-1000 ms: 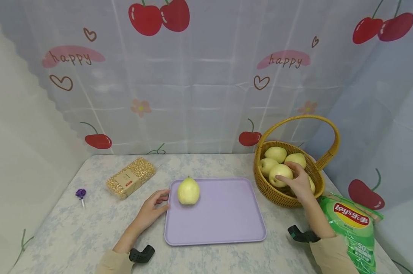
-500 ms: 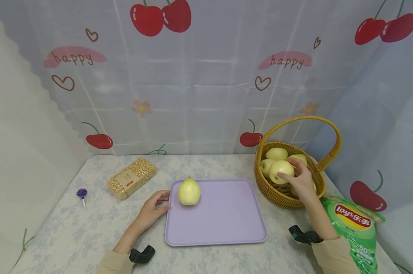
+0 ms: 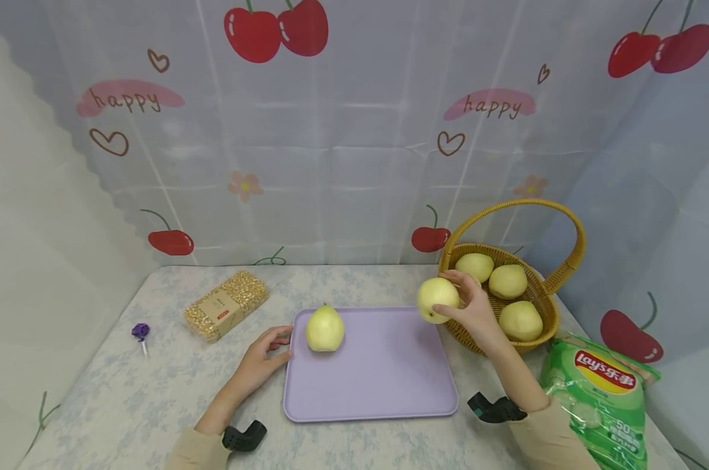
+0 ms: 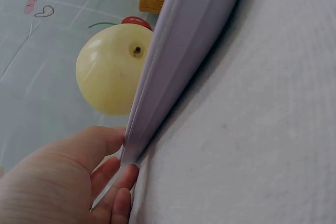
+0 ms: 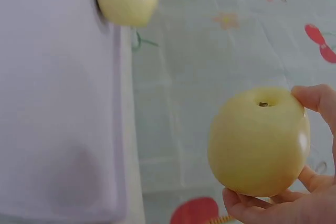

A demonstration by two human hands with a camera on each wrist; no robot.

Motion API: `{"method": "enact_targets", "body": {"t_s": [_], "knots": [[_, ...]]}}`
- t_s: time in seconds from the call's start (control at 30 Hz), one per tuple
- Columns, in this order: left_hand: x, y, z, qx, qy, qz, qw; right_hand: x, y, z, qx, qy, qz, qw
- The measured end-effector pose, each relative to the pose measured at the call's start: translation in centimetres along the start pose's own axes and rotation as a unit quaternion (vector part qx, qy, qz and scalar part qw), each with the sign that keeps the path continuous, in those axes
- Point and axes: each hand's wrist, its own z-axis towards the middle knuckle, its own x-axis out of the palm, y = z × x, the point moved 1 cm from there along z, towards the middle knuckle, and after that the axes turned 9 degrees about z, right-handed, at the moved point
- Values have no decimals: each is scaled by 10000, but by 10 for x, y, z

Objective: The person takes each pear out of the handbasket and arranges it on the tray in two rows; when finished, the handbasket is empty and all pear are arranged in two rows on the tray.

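Observation:
My right hand [image 3: 474, 312] holds a pale yellow pear [image 3: 434, 301] between thumb and fingers, over the tray's back right corner beside the basket. In the right wrist view, the stem hollow of this pear [image 5: 260, 148] faces up. My left hand [image 3: 259, 362] rests at the left edge of the lilac tray [image 3: 372, 408]. Its thumb [image 4: 113, 139] touches the rim in the left wrist view, with relaxed fingers just below. Another pear [image 3: 324, 329] stands stem up on the tray's back left. The wicker basket [image 3: 469, 336] contains several pears [image 3: 520, 321], one partly hidden by my right hand.
A green chip bag [image 3: 607, 398] lies right of the basket, near my right sleeve. At the left are a pack of yellow kernels [image 3: 228, 305] and a purple lollipop [image 3: 140, 333]. The basket's tall handle [image 3: 521, 202] arches up, and a printed curtain [image 3: 354, 143] hangs behind.
My right hand has lifted a pear out of the basket and carried it left to the tray's back right corner. The left hand and the other pear on the tray stay put.

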Motion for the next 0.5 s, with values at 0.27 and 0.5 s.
{"method": "enact_targets", "body": {"t_s": [0.27, 0.5], "knots": [[2, 1, -1, 331, -213, 132, 9991, 46, -22, 8, 224, 717, 3, 9972], [0, -2, 0, 32, -8, 30, 10000, 80, -42, 10, 332, 1486, 59, 9883]]}}
